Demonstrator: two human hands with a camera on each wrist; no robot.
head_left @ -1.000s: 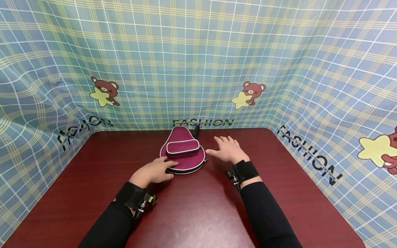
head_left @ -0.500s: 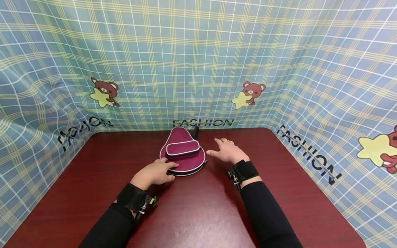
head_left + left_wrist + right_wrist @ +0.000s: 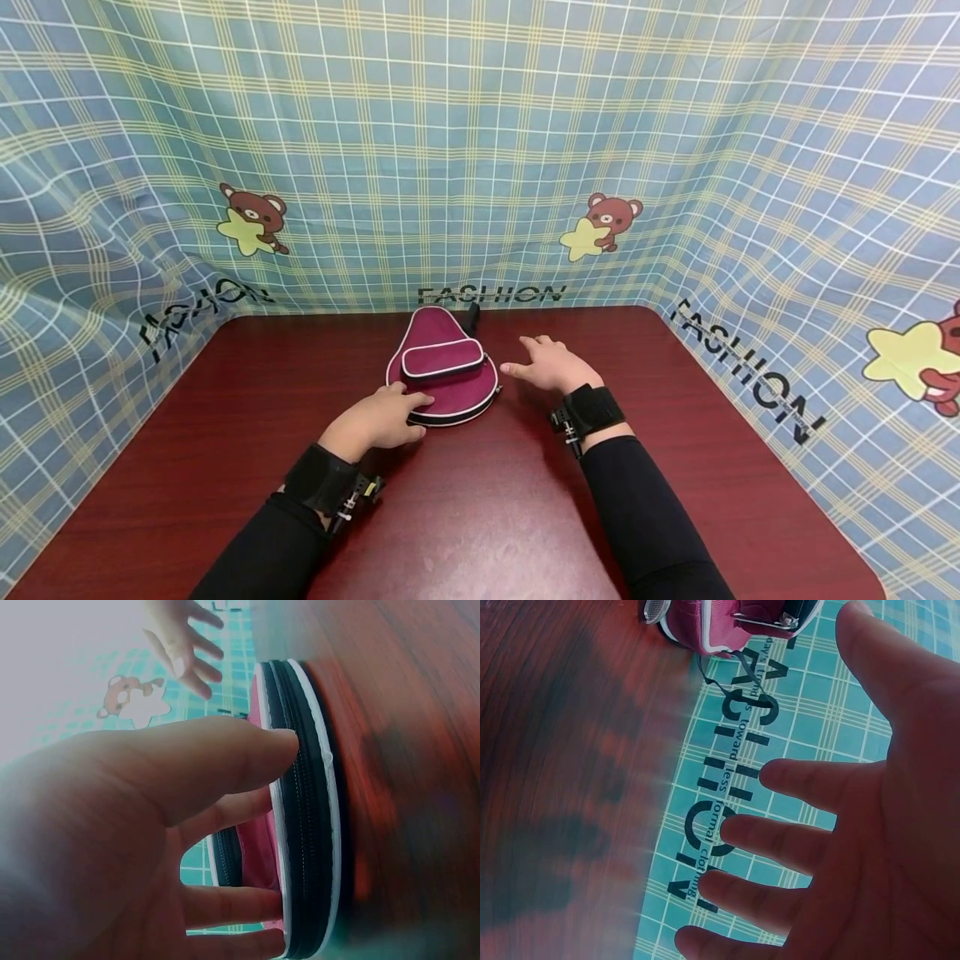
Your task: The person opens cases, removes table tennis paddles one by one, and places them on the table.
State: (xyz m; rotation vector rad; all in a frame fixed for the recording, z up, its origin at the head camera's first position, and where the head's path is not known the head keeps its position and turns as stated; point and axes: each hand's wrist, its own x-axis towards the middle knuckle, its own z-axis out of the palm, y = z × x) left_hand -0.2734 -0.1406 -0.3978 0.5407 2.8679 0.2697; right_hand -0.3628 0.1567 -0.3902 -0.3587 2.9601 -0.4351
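A magenta table tennis paddle case (image 3: 453, 392) with white piping and a black zipper lies on the dark red table, narrow end away from me. A raised zipped pocket (image 3: 442, 358) sits on its top face. My left hand (image 3: 377, 419) is at its near left edge, fingers extended onto the top. In the left wrist view, the left thumb (image 3: 255, 754) overlaps the zipper band (image 3: 304, 795). To the right of the case, my right hand (image 3: 553, 367) is held apart from it, fingers spread and holding nothing; its palm (image 3: 900, 847) shows in the right wrist view.
A black strap (image 3: 471, 318) sticks out behind the case. Around the table (image 3: 480, 517) hangs a plaid cloth (image 3: 450, 150) with printed bears, close behind its far edge. Both wrists wear black bands with small cameras.
The case has shifted very slightly toward me, and its black strap sits a little lower. The left hand has moved slightly with its fingers still at the edge; the right hand is nearly still.
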